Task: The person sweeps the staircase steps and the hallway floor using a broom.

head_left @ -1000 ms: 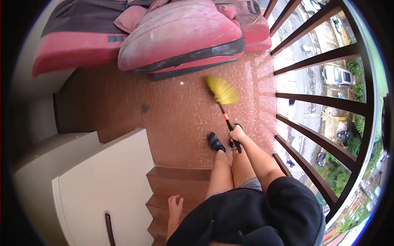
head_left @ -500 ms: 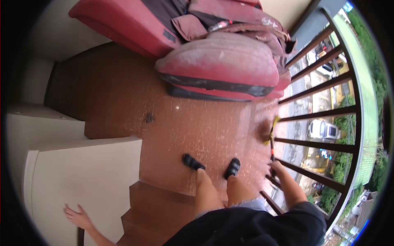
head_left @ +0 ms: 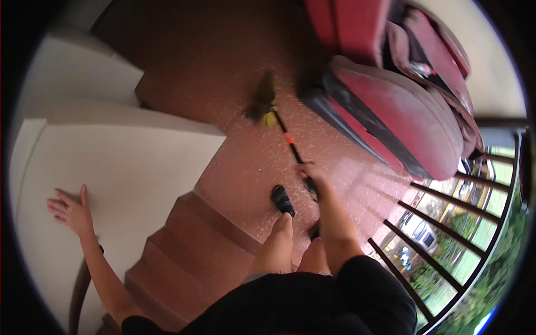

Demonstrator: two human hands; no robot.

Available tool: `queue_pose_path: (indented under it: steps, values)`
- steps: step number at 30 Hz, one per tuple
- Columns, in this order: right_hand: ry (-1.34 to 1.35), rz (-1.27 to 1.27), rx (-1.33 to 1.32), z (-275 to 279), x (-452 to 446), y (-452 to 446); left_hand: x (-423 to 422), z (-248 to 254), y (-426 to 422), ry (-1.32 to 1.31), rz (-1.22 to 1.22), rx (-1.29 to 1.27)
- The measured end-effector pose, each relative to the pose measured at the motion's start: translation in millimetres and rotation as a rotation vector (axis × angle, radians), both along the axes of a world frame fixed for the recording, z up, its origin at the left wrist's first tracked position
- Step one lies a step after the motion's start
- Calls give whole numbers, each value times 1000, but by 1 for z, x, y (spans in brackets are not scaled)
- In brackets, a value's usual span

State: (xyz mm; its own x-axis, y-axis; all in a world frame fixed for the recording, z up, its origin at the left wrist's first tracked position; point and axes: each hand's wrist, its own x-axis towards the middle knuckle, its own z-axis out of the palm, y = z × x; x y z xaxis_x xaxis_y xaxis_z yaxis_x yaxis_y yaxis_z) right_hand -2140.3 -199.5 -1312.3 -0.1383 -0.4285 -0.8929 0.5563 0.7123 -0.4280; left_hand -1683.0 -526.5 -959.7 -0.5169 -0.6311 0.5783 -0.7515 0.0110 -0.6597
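Observation:
My right hand is closed around the black handle of a broom, which has an orange band. The broom's yellow-green head is smeared by motion and rests at or just above the brown floor. Beside the head lies a small dark clump, partly covered by the blur. My left hand holds nothing; its fingers are spread at the pale half-wall. Whether the palm touches the wall I cannot tell.
Brown steps descend at the lower left. A dusty red seat stands at the upper right. Dark railing bars line the right side, with a street and parked car far below. A dark handrail runs by my left arm.
My right hand and the broom have swung from the railing across to the dark clump. My view has turned left. My left hand has moved up along the half-wall.

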Motion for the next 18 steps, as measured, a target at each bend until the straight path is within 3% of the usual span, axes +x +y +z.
queue_pose_path:
  steps: [1,3,5,7,9,10,12,14,15,16,17,18]
  values:
    - [99,64,23,46,3,19,4,0,-3,0,7,14]
    - [247,357,-121,38,14,119,7,0,-14,-1,35,36]
    - [220,80,286,118,50,171,5,-2,-20,-88,-65,-35]
    - [352,134,433,159,73,219,9,-4,-24,-144,-51,-46]
    - [408,231,611,164,74,248,12,-3,-27,-200,-59,-55]
    - [468,514,446,115,59,294,13,-2,-28,-245,-51,-83]
    - [307,454,799,78,40,251,20,-3,-30,-229,47,-43]
    - [49,-87,318,-7,13,248,24,-5,-30,-184,44,-2]
    - [-167,-74,-17,1,0,185,25,-5,-31,-144,41,12]
    - [-269,-273,-29,-48,-2,168,21,-5,-30,-145,54,10]
    - [-415,-633,154,-62,5,110,15,-5,-29,-137,27,7]
    - [-336,-482,-136,-48,17,55,13,-5,-29,-132,1,8]
